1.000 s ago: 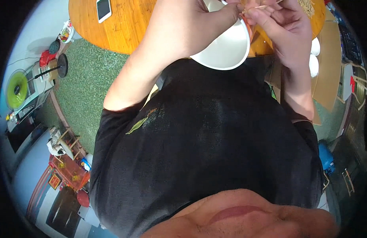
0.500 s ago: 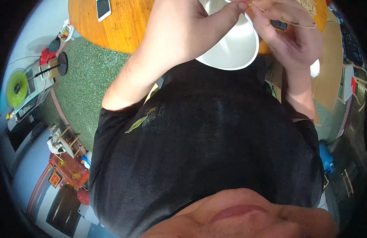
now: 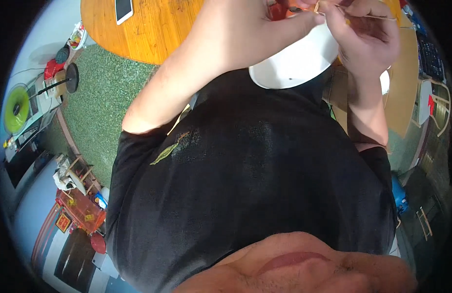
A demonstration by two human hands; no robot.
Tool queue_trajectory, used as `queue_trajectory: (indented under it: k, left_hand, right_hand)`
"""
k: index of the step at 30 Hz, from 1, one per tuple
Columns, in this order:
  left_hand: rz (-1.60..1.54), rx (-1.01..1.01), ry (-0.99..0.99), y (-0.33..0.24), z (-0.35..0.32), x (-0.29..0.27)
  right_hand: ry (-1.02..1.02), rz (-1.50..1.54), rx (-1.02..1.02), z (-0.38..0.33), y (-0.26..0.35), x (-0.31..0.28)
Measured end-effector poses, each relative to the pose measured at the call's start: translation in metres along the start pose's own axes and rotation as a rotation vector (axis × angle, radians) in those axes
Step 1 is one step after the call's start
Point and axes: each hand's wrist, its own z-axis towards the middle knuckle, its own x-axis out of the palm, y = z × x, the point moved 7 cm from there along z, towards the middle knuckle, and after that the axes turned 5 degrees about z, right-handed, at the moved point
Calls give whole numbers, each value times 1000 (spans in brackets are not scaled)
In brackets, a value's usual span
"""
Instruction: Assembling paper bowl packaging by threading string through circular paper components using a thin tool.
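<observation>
A thin pale string (image 3: 380, 18) runs through the fingertips of my right hand (image 3: 365, 41) and out past its fingers. My right hand is closed in a pinch on it. Close beside, my left hand (image 3: 240, 36) has its thumb stretched toward the right fingertips; its other fingers are mostly hidden behind the hand. Below both hands is a smooth white container (image 3: 294, 63), with a small dark speck near its lower edge. Something red (image 3: 278, 10) shows between the left thumb and fingers, too covered to name.
A phone (image 3: 123, 10) lies on the round wooden table (image 3: 150, 41). Cardboard (image 3: 401, 88) lies on the right. Green flooring (image 3: 101, 93) spreads to the left, with a green-bladed fan (image 3: 18, 108) beyond. A red-topped table (image 3: 82, 210) is at lower left.
The white container has shifted right and tilted, so its deep inside no longer shows. Both hands moved slightly right, and a red thing now appears by the left fingers.
</observation>
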Motion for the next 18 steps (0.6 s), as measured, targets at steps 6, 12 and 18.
queue_trajectory:
  k: [6,12,18]
  left_hand:
    - [-152,-71,112,-2,10,5]
    - [-163,27,158,-3,13,6]
    - [-65,242,105,-7,10,2]
  right_hand:
    - [193,-394,-293,-1,31,3]
    - [402,-581,-639,-10,28,2]
    - [367,-617,-692,-25,19,-12]
